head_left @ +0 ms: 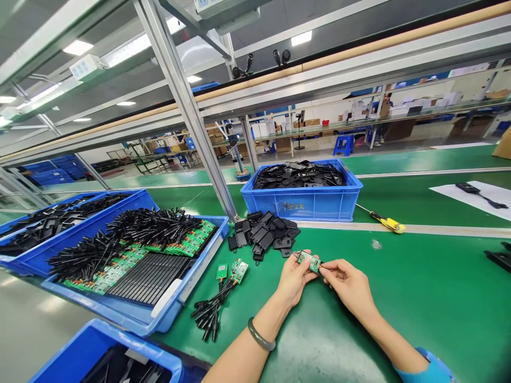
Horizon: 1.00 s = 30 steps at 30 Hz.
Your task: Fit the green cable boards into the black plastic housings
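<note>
A small green circuit board (309,260) rests in my left hand (293,282), whose thumb presses on its face. Dark edges show around the board; whether it sits in a black casing I cannot tell. My right hand (351,290) is closed in a pinch at the board's right end, where short coloured wires come out. Just beyond my left hand lies a heap of black plastic casing pieces (263,234). To the left, several loose boards (238,270) with black cables (211,311) lie bunched on the green table.
A blue crate (297,205) full of black casing parts stands behind the heap. At left, a blue tray (187,290) holds rows of cabled boards. A yellow-handled screwdriver (387,222) lies right of the crate. A cabled black device (469,188) rests on white paper. A metal post (187,106) rises mid-left.
</note>
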Available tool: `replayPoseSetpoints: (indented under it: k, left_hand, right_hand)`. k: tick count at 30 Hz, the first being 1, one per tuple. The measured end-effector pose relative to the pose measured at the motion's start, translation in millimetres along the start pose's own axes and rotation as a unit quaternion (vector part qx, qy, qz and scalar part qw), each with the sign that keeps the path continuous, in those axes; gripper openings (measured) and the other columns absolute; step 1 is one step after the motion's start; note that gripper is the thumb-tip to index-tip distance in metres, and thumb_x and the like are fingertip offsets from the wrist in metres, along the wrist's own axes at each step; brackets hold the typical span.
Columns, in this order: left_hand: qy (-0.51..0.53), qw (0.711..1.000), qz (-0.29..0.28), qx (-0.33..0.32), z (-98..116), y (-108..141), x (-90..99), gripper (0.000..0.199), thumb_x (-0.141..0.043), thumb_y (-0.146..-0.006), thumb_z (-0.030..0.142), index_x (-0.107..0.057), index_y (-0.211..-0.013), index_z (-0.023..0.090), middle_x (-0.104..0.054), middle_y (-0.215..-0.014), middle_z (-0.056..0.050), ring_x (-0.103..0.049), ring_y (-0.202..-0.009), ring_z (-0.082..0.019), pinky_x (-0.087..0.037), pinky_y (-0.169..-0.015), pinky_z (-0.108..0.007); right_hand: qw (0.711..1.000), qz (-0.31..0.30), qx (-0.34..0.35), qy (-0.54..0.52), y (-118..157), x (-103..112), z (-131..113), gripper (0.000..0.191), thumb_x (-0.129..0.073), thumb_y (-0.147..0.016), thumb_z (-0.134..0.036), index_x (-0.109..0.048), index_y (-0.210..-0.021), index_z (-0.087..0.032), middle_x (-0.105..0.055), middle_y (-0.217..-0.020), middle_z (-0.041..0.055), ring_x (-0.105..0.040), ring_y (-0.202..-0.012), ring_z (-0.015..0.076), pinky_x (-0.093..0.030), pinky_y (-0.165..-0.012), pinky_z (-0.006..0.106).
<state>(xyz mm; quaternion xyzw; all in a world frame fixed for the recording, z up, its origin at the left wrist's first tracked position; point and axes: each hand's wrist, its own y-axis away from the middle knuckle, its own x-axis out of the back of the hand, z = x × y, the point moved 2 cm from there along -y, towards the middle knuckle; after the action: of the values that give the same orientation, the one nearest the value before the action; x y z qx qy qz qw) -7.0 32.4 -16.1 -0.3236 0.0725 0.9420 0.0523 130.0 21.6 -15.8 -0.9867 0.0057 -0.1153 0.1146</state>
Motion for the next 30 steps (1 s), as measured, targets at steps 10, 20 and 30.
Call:
replayPoseSetpoints:
  k: [10,20,30]
  left_hand:
    - [-0.002,1.0,0.0,-0.003,-0.3,0.4,0.3,0.042,-0.077,-0.064,0.029,-0.054,-0.097,0.014,-0.064,-0.094,-0.009,-0.061,-0.085,-0.018,-0.048,-0.076,-0.032]
    - [-0.082,0.994,0.045,-0.05,1.0,2.2,-2.4,0.042,-0.073,-0.065,0.038,-0.054,-0.093,0.013,-0.066,-0.092,-0.012,-0.062,-0.086,-0.022,-0.049,-0.074,-0.034]
    - [-0.182,0.972,0.029,-0.143,1.2,0.8,4.4,0.03,-0.063,-0.076,0.038,-0.049,-0.094,0.018,-0.066,-0.083,-0.007,-0.062,-0.074,-0.018,-0.049,-0.072,-0.032]
  right_hand:
    - [0.999,0.02,0.016,0.02,1.5,-0.6,-4.0,0.036,-0.061,-0.073,-0.055,-0.064,-0.075,-0.019,-0.064,-0.067,0.0058,-0.059,-0.056,0.0171,-0.049,-0.053,0.029]
    - [0.999,-0.032,-0.013,0.01,0.1,-5.3,5.4,0.035,-0.063,-0.071,-0.053,-0.061,-0.08,-0.02,-0.064,-0.068,0.0046,-0.062,-0.059,0.0179,-0.051,-0.058,0.029]
    - [0.984,-0.147,-0.097,0.023,1.3,-8.3,2.4,0.033,-0.06,-0.072,-0.048,-0.054,-0.059,-0.018,-0.058,-0.051,-0.0013,-0.051,-0.041,0.0105,-0.037,-0.041,0.021]
